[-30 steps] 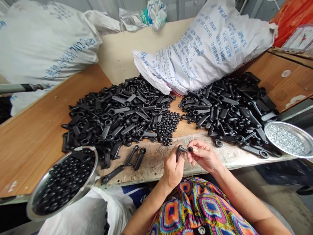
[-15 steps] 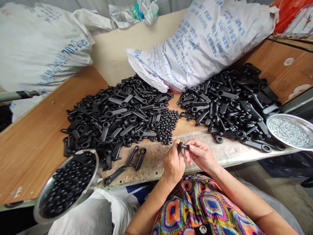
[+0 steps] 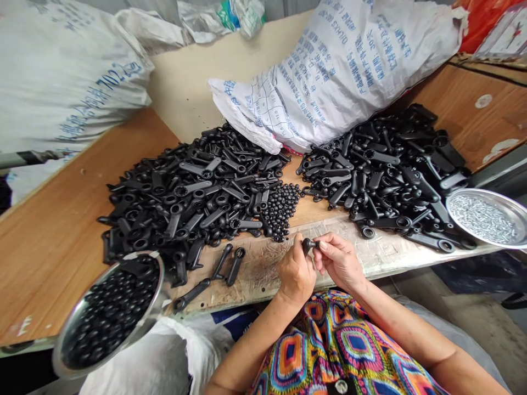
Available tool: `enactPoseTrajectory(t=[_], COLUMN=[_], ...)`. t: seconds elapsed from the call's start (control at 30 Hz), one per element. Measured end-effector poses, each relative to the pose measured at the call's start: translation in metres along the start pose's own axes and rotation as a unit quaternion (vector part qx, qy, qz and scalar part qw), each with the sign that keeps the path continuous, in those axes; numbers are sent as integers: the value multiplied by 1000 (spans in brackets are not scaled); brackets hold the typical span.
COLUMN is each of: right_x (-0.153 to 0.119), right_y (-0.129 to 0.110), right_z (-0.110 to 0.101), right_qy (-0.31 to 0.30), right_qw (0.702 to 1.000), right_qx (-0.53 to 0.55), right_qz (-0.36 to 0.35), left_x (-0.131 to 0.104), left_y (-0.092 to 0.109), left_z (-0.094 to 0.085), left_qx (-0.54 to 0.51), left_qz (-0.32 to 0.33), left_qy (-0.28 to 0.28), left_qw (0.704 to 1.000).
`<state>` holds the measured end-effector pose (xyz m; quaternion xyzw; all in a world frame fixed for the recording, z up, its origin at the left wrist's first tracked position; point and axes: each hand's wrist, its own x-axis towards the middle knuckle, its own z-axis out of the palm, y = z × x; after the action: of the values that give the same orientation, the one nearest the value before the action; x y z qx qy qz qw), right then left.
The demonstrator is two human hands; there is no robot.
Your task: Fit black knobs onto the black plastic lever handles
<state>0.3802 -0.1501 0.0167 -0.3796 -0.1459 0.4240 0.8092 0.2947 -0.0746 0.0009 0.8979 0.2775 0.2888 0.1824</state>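
Note:
My left hand (image 3: 295,271) is closed around a black crank handle (image 3: 308,245) in front of my body, hiding most of its arm. From the right, my right hand (image 3: 340,260) pinches the small tip at the handle's narrow end between thumb and fingers. Whether that tip is a separate knob, I cannot tell. Just beyond my hands lies a cluster of small black knobs (image 3: 283,207). Several loose crank handles (image 3: 235,266) rest on the worn bench edge to the left.
Piles of black crank handles cover the bench left (image 3: 185,192) and right (image 3: 382,170). A steel bowl of black knobs (image 3: 111,312) stands front left, a dish of metal pins (image 3: 486,218) at right. A printed white sack (image 3: 325,82) leans at the back.
Both hands have shifted very slightly right with the crank handle between them, and its round end has turned a little. The view has moved slightly too.

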Motion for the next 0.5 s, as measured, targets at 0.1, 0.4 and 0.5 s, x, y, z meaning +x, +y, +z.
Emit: enactPoseTrajectory(t=[0.1, 0.4, 0.5], right_x=[11, 29, 39], right_y=[-1, -58, -40], right_z=[-14, -20, -8], right_qy=[-12, 31, -74], right_qw=[997, 890, 864], right_qx=[-68, -400, -450], right_qz=[23, -215, -214], left_x=[8, 24, 18], left_y=[-5, -12, -11], left_z=[-2, 13, 28], left_qx=[52, 139, 82], left_qz=[6, 67, 65], left_qy=[-40, -184, -221], left_qw=[998, 971, 970])
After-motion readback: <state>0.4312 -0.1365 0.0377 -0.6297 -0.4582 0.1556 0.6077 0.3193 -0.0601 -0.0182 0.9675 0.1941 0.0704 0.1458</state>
